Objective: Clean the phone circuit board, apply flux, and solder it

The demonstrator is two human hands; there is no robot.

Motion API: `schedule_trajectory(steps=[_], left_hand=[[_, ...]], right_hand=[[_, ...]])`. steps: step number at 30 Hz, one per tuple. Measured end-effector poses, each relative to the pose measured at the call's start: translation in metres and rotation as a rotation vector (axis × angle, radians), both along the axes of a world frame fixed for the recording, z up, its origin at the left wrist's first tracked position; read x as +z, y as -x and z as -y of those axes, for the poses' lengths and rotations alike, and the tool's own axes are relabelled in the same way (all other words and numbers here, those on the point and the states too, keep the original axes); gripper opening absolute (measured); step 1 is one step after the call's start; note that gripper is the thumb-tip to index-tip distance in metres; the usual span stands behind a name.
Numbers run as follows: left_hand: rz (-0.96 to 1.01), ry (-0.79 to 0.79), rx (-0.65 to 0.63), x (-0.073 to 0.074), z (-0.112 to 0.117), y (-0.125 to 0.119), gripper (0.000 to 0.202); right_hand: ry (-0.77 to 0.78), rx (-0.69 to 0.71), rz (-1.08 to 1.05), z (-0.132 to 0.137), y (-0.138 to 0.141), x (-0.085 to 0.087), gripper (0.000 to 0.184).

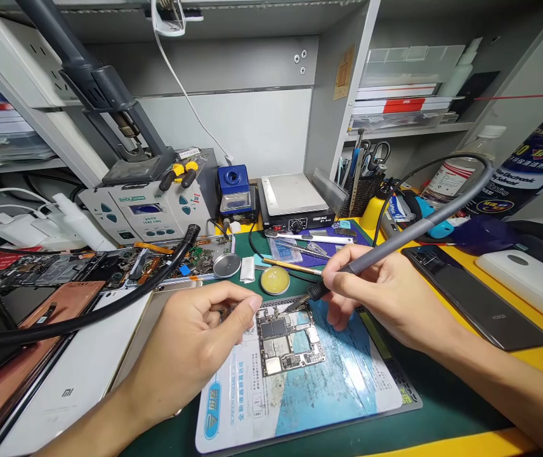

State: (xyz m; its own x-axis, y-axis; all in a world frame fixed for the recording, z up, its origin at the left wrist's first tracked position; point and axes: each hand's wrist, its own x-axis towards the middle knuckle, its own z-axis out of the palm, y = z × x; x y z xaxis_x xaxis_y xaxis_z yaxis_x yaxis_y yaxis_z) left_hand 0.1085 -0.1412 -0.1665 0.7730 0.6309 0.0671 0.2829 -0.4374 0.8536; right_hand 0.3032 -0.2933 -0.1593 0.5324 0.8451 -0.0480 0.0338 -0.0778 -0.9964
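A phone circuit board [288, 339] lies on a blue and white mat [300, 387]. My right hand [385, 295] is closed around a grey soldering iron [395, 244], held like a pen, and its tip touches the board's top edge. My left hand [195, 339] rests at the board's left edge, fingers curled with the thumb pressed to the fingertips. What they pinch, if anything, is hidden. A round tin of yellow flux [274, 280] sits just behind the board.
A soldering station [145, 209] and a hot plate [293, 200] stand at the back. Opened phones and parts [62, 279] lie at the left, a dark phone [476, 298] at the right. A black hose [110, 304] crosses the left side. Spray can [523, 171] at far right.
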Motion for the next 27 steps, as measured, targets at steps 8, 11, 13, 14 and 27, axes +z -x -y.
schedule_trajectory(steps=[8, 11, 13, 14, 27], left_hand=[[-0.028, -0.006, -0.013, -0.0012, -0.0019, -0.0026, 0.035], [-0.029, -0.005, -0.01, -0.001, -0.0016, -0.0024, 0.035], [-0.024, -0.008, -0.008, -0.0006, -0.0011, -0.0017, 0.035], [-0.022, -0.011, -0.008, -0.0005, -0.0009, -0.0014, 0.035], [0.004, -0.03, -0.009, -0.0001, -0.0006, -0.0005, 0.032]], right_hand=[[0.004, -0.006, 0.001, -0.0002, 0.0006, -0.0003, 0.006], [0.001, -0.003, -0.006, 0.0002, 0.0004, -0.0005, 0.007], [0.0, -0.002, -0.01, 0.0003, 0.0001, -0.0004, 0.007], [0.0, -0.003, -0.011, 0.0002, -0.0001, -0.0004, 0.007], [-0.007, -0.031, -0.045, -0.0022, 0.0003, 0.0009, 0.013]])
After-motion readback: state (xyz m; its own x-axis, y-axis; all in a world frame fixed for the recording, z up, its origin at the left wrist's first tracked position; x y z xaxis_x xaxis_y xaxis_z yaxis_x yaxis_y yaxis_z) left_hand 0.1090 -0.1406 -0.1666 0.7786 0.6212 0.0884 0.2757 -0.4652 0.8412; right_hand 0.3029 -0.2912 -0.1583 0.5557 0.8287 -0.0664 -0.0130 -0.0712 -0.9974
